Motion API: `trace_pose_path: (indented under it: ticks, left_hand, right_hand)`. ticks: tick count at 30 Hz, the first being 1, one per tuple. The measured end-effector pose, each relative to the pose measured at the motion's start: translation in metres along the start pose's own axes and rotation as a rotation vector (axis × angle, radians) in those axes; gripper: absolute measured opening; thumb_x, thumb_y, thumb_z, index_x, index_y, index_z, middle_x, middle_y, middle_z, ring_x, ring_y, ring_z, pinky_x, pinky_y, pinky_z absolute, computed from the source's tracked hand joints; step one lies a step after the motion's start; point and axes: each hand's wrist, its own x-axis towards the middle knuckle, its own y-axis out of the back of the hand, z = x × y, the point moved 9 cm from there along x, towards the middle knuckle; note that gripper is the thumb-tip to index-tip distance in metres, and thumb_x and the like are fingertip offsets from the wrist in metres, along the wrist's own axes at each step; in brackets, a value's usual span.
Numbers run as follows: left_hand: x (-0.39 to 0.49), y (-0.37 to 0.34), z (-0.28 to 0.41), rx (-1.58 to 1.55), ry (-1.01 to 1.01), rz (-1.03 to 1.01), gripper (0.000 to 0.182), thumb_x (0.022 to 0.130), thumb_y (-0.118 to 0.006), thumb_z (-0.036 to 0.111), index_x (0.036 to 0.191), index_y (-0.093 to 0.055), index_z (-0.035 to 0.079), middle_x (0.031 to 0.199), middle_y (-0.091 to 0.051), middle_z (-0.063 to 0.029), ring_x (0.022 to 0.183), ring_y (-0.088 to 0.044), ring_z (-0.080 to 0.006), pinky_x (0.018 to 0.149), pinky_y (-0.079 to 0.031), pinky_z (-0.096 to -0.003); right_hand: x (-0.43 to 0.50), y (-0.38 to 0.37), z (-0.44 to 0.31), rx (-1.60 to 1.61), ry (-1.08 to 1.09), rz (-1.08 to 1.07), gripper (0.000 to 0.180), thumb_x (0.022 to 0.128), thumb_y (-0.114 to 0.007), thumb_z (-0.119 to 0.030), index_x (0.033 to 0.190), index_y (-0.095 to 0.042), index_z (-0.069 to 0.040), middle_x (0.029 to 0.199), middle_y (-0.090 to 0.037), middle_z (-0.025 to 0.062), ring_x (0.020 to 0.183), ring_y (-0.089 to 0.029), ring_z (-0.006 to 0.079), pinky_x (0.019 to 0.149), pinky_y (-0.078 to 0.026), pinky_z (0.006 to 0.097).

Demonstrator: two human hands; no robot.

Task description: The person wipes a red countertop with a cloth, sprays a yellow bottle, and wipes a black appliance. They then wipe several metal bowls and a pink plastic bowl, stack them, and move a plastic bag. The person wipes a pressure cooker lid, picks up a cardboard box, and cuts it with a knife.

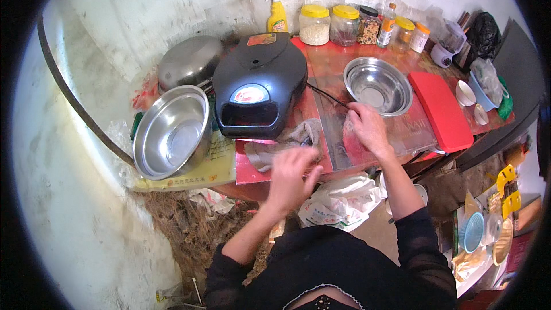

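My left hand [292, 176], blurred, is over a crumpled grey cloth [308, 131] at the table's front edge. Its thumb stands apart from the fingers, and nothing shows in its grasp. A thin black power cord [326, 94] runs from a black electric griddle [260, 77] to the fingertips of my right hand [369, 128], which pinches it. The griddle's lid is down, with its handle facing me. Just beyond my right hand sits a stainless steel bowl [372, 94]. Left of the griddle, a larger steel basin [183, 137] rests tilted.
Along the wall stand a yellow spray bottle [277, 16], several lidded jars [314, 30] and a small blender [447, 47]. A red board [443, 114] lies at right, near a white bowl [465, 93]. An upturned metal pan [189, 60] is behind the basin. Below the edge hangs a white plastic bag [344, 202].
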Motion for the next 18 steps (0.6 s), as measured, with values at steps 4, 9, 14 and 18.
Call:
trace_pose_path:
  ticks: [4,9,14,18]
  left_hand:
    - [-0.002,-0.027,-0.042,0.330,0.184,-0.059,0.040,0.080,-0.072,0.026,0.116,-0.061,0.012,0.125,-0.055,-0.0194,0.110,-0.053,-0.0368,0.091,-0.040,-0.0503]
    - [-0.046,-0.019,-0.053,0.152,0.133,0.022,0.026,0.077,-0.066,0.006,0.102,-0.062,0.007,0.103,-0.059,-0.0179,0.096,-0.057,-0.0393,0.082,-0.047,-0.0468]
    - [-0.084,0.098,-0.110,-0.641,0.858,0.356,0.017,0.090,-0.059,0.008,0.106,-0.061,0.003,0.093,-0.061,-0.0012,0.081,-0.056,-0.0091,0.071,-0.049,-0.0263]
    - [-0.052,0.202,-0.086,-0.706,0.539,0.841,0.047,0.094,-0.059,0.008,0.138,-0.043,-0.001,0.128,-0.056,-0.0114,0.109,-0.058,-0.0217,0.095,-0.046,-0.0332]
  right_hand:
    - [-0.032,-0.036,0.001,-0.134,0.030,-0.245,0.034,0.088,-0.059,-0.024,0.112,-0.060,0.000,0.105,-0.061,0.0266,0.102,-0.061,0.0408,0.088,-0.048,0.0504]
    - [-0.039,-0.056,-0.072,0.175,0.184,-0.236,0.032,0.088,-0.061,-0.018,0.114,-0.061,0.000,0.112,-0.064,0.0212,0.107,-0.060,0.0366,0.094,-0.047,0.0440]
    - [-0.016,-0.059,-0.180,0.315,0.509,-0.107,0.034,0.086,-0.064,-0.017,0.115,-0.059,0.000,0.110,-0.063,0.0190,0.104,-0.060,0.0344,0.093,-0.047,0.0439]
    - [-0.007,-0.113,-0.223,0.202,0.695,-0.094,0.034,0.080,-0.069,-0.020,0.104,-0.059,0.001,0.092,-0.064,0.0166,0.089,-0.062,0.0338,0.079,-0.047,0.0407]
